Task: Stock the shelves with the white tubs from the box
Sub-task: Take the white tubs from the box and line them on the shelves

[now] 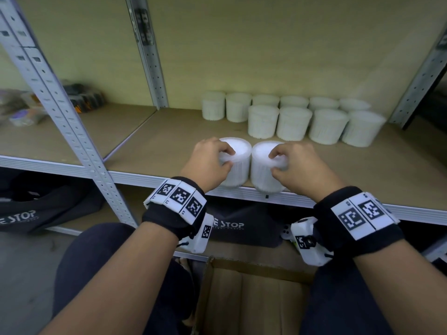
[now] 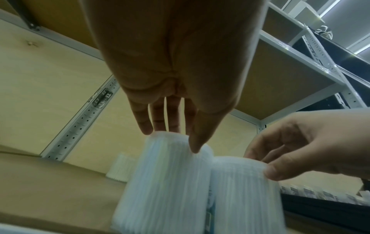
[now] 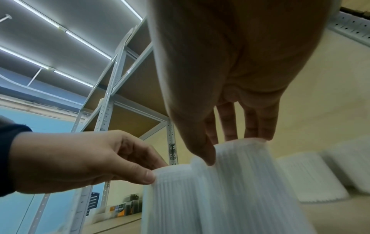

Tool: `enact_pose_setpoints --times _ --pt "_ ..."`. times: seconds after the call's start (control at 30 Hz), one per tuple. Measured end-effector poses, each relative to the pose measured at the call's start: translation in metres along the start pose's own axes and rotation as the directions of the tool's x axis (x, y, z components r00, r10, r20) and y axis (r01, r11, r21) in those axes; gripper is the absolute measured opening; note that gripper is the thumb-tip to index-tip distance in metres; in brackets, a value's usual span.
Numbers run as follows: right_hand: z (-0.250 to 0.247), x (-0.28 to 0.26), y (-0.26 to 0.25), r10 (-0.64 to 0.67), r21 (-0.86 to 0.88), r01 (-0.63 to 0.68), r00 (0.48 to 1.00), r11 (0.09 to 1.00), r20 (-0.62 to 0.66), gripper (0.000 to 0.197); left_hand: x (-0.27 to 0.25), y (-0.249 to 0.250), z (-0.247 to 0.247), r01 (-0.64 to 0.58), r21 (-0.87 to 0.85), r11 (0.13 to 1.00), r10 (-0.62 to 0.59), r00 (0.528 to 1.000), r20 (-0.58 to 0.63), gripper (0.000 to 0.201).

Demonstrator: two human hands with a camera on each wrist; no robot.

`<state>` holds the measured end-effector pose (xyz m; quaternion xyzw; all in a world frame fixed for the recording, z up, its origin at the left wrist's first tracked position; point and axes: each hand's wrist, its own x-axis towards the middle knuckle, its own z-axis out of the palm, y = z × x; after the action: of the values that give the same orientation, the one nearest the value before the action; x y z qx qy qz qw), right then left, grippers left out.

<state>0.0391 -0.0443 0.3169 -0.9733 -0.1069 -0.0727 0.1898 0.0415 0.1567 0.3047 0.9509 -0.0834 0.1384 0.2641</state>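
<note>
Tubs (image 1: 235,163) side by side; each hand (image 1: 209,163) pinching rim.

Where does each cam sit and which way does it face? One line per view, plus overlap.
Head: on the head, looking down at the shelf; both forearms show, left hand and right hand each gripping a tub.
Left wrist: under the palm, looking up along the fingers to the left tub.
Right wrist: likewise, onto the right tub.
Shared: each wrist view shows both tubs and the other hand.

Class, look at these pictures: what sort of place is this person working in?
Probably a stockroom or shop storage area: slotted metal shelving, rows of identical white tubs on it, and an open cardboard box on the floor.
</note>
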Motion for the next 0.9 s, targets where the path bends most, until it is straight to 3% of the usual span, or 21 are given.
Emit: enact_pose_setpoints --times 0.3,0.9 --pt "0.008 0.048 -0.010 -0.051 0.003 0.051 0.998 0.999 0.029 0.033 0.033 -0.024 -0.007 0.086 0.024 0.996 -0.086 0.996 -0.001 0.022" --pt "0.052 0.202 -0.025 -0.119 -0.095 0.127 0.989 0.987 0.088 0.032 0.153 -0.087 -0.006 0.155 0.108 0.982 -0.158 0.987 0.018 0.025"
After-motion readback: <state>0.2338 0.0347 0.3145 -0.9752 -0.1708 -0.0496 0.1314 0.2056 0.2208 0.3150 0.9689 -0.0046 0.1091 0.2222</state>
